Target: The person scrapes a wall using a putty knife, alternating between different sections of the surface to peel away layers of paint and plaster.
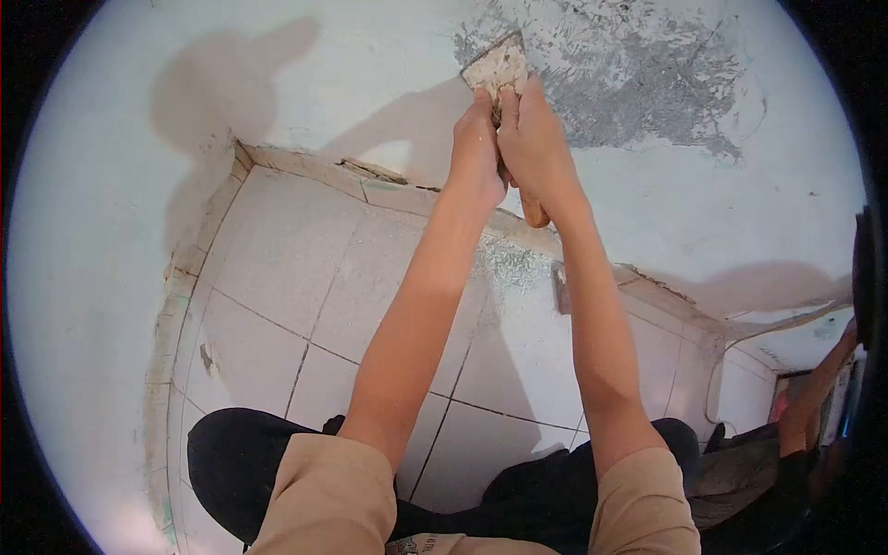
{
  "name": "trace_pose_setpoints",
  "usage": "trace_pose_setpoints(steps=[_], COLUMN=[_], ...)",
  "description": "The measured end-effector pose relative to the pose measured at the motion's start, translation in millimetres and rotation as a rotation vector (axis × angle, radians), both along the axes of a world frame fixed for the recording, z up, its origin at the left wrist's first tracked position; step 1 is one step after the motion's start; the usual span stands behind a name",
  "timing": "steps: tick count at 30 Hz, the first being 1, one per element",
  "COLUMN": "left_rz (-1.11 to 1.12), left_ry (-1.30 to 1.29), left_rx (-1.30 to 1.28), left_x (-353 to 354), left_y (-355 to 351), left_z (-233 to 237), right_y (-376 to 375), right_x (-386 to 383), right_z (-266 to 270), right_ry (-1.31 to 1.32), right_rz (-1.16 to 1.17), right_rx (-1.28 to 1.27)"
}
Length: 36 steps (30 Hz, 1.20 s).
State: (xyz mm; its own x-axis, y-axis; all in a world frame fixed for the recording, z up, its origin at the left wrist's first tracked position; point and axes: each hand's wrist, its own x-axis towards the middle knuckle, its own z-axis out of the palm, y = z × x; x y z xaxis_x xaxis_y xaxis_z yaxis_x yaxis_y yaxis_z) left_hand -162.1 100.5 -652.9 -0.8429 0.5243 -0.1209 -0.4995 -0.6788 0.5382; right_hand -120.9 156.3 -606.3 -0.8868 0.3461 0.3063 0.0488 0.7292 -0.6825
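Both of my hands grip a paint scraper [499, 67] whose blade, crusted with pale residue, is against the wall. My left hand [476, 148] is closed round the handle from the left. On the other side, my right hand [538, 148] wraps the same handle, fingers pointing up toward the blade. The wooden handle end [534, 209] sticks out below my right hand. Right of the blade is a rough grey patch [647, 83] where the white coating is gone. White flakes [518, 264] lie on the floor beneath.
Tiled floor [268, 245] meets the white wall [388, 65] along a chipped skirting [305, 166], with a corner at left. A small brownish block [561, 289] sits by the skirting, partly behind my right forearm. Another person's arm [819, 393] and a cable [717, 370] are at right.
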Motion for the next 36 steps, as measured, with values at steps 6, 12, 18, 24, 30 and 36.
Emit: trace_pose_setpoints(steps=[6,12,18,24,30,36], left_rz=[0.063,0.058,0.093,0.161,0.065,0.084], left_ry=[0.072,0.115,0.194,0.106,0.13,-0.013], left_rx=[-0.002,-0.006,-0.069,-0.05,0.107,0.046], left_x=[0.8,-6.2,-3.6,-0.7,6.2,10.7], left_y=[5.6,2.6,-2.9,4.1,8.5,0.5], left_z=[-3.6,-10.3,-12.4,-9.1,-12.4,6.4], right_y=[2.8,-5.5,-2.8,-0.6,5.1,-1.1], right_x=[-0.9,-2.4,-7.0,-4.3,2.1,-0.7], right_z=[-5.8,-10.1,-25.9,-21.8,-12.1,-6.8], right_ry=[0.075,0.063,0.157,0.159,0.103,0.072], right_rz=[0.016,-0.057,-0.004,0.027,0.044,0.027], right_rx=[0.05,-0.007,-0.054,0.024,0.087,0.139])
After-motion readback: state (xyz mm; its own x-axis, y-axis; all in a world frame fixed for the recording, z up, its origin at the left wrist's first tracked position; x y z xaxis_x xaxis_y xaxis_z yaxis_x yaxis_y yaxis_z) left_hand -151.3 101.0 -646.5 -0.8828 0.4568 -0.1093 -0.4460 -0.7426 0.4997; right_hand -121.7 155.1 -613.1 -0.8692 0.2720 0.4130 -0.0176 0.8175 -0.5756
